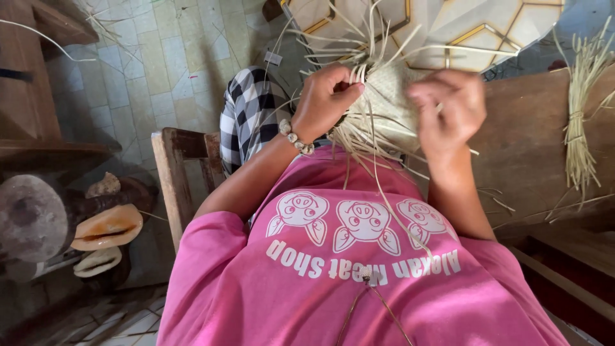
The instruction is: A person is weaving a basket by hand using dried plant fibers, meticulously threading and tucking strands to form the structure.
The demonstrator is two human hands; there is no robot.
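Straw strips stick out all around a small woven piece (pixel 387 102), which sits between the two hands, just above the pink shirt (pixel 359 282). The woven piece is pale and partly hidden by the hands.

The left hand (pixel 327 99) is on the left side of the woven piece. Its fingers (pixel 346 86) are curled in tight and pinch some thin strips (pixel 359 64) at the top edge of the weave. A bead bracelet (pixel 295 136) goes around that wrist.

The right hand (pixel 448 109) is on the right side of the woven piece, touching it. It looks blurry. Its fingers are bent in a loose curl, but I cannot tell if they hold a strip.

More loose strips (pixel 371 144) hang down from the woven piece onto the shirt.

Far to the right of the woven piece, a tied bundle of dry straw (pixel 580 122) lies on a wooden board (pixel 532 147). To the left of the woven piece there is a black and white checked cloth (pixel 246 112), and below that a wooden chair frame (pixel 176 173). Far to the lower left sit big orange shells (pixel 106 227) beside a log (pixel 29 218).
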